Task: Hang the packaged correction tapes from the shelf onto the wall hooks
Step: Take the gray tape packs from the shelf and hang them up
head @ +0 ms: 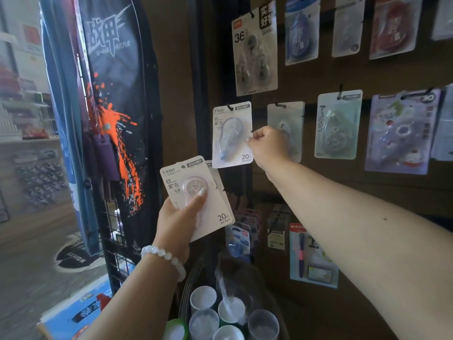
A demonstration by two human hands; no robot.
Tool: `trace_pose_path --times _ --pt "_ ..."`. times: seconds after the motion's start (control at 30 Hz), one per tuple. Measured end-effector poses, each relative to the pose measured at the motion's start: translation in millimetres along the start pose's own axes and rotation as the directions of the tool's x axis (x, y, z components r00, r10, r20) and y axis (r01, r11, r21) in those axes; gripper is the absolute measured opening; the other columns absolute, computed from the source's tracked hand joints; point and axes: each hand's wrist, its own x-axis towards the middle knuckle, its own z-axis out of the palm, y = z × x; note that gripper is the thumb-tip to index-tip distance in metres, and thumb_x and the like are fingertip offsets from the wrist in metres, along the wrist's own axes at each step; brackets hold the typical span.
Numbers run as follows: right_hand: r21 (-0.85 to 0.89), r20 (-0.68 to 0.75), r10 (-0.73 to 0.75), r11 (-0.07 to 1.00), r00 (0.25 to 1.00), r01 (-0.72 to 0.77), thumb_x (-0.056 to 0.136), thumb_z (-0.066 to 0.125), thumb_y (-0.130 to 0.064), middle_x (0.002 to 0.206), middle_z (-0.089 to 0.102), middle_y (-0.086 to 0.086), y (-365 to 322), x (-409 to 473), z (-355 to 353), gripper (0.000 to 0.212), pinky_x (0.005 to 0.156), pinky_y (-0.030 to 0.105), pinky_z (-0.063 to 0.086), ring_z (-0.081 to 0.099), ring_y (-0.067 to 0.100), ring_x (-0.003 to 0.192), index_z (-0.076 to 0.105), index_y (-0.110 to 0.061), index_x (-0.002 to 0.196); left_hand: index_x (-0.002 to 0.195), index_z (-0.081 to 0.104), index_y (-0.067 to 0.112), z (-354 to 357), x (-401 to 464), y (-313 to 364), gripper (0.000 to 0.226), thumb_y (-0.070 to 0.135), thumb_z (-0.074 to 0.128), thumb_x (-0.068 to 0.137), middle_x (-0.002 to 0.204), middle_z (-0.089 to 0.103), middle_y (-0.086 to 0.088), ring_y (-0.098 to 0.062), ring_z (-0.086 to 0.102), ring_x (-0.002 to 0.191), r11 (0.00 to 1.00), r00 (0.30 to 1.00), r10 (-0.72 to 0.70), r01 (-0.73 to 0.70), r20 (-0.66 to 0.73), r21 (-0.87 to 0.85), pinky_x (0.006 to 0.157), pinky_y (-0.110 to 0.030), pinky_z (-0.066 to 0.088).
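Correction tape pack (231, 134) pinched by outstretched right hand (268, 144) at hook (230, 107).

Dim, soft focus, edges warped

Blue-tape pack (231, 134) hanging upright on wall hook (230, 107); pink-tape packs (198, 197) fanned, tilted, below-left.

Bare wall panel (306, 190) under the hanging packs (338, 125) offers passage.
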Motion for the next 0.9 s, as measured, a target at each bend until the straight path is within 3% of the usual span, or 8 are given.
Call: trace_pose_path --times 0.13,0.23,0.4,0.53,0.63,0.73,0.83,0.9 --pt "-0.069 -0.039 0.063 0.995 0.997 -0.066 0.092 0.057 -0.021 0.090 0.055 -0.002 6 10 8 0.016 0.074 0.030 0.053 0.060 0.019 0.091 0.063 -0.014 0.105 0.119 0.063 0.016 4 5 5 0.041 0.030 0.075 0.083 0.106 0.076 -0.007 -0.025 0.076 0.091 1.000 1.000 0.021 -0.021 0.015 0.000 0.084 -0.051 0.060" --pt "-0.134 -0.083 0.107 0.984 0.991 -0.117 0.092 0.056 -0.023 0.102 0.066 0.004 10 23 13 0.019 0.082 0.034 0.054 0.062 0.024 0.100 0.063 -0.016 0.108 0.119 0.063 0.016 5 9 7 0.041 0.030 0.075 0.083 0.107 0.076 -0.006 -0.025 0.075 0.093 0.999 0.999 0.033 -0.033 0.027 0.000 0.086 -0.054 0.059" --pt "-0.254 -0.167 0.134 0.952 0.977 -0.173 0.091 0.056 -0.029 0.106 0.066 0.006 14 40 25 0.024 0.079 0.032 0.047 0.062 0.026 0.100 0.063 -0.016 0.111 0.118 0.064 0.015 5 16 7 0.039 0.029 0.075 0.083 0.106 0.077 -0.007 -0.028 0.075 0.095 0.999 0.997 0.038 -0.037 0.062 -0.005 0.087 -0.057 0.057" --pt "-0.367 -0.071 0.146 0.916 0.987 -0.162 0.094 0.050 -0.026 0.115 0.061 0.010 18 44 29 0.030 0.089 0.033 0.042 0.056 0.027 0.111 0.060 -0.010 0.117 0.119 0.063 0.017 8 23 9 0.040 0.030 0.075 0.083 0.108 0.076 -0.006 -0.027 0.075 0.095 0.999 0.996 0.039 -0.039 0.083 0.004 0.087 -0.056 0.058" --pt "-0.262 -0.056 0.100 0.959 0.993 -0.111 0.094 0.051 -0.022 0.101 0.061 0.009 18 30 24 0.025 0.074 0.030 0.039 0.059 0.027 0.100 0.063 -0.008 0.110 0.116 0.065 0.017 12 26 13 0.036 0.030 0.076 0.083 0.105 0.077 -0.005 -0.026 0.075 0.094 0.998 0.995 0.056 -0.057 0.086 0.006 0.087 -0.055 0.058" --pt "-0.130 -0.086 0.020 0.991 0.996 -0.031 0.092 0.056 -0.036 0.081 0.054 -0.005 20 2 23 0.022 0.066 0.027 0.041 0.052 0.014 0.077 0.061 -0.015 0.097 0.118 0.064 0.016 16 25 17 0.040 0.031 0.077 0.083 0.107 0.076 -0.006 -0.027 0.074 0.097 0.999 0.993 0.050 -0.051 0.104 0.002 0.088 -0.056 0.057" --pt "0.163 0.170 0.065 0.982 0.983 -0.093 0.090 0.055 -0.046 0.072 0.062 -0.004 20 -21 20 0.034 0.059 0.030 0.047 0.059 0.016 0.069 0.062 -0.013 0.087 0.118 0.064 0.014 20 23 23 0.041 0.030 0.076 0.083 0.109 0.076 -0.009 -0.029 0.074 0.098 0.999 0.992 0.035 -0.033 0.122 -0.018 0.090 -0.057 0.056" --pt "0.288 0.348 0.103 0.934 0.932 -0.210 0.092 0.054 -0.044 0.072 0.063 0.000 20 -33 16 0.036 0.051 0.026 0.040 0.059 0.017 0.065 0.063 -0.010 0.088 0.118 0.064 0.012 22 21 28 0.041 0.030 0.075 0.083 0.109 0.076 -0.010 -0.030 0.074 0.099 0.999 0.991 0.033 -0.029 0.130 -0.026 0.090 -0.056 0.056"
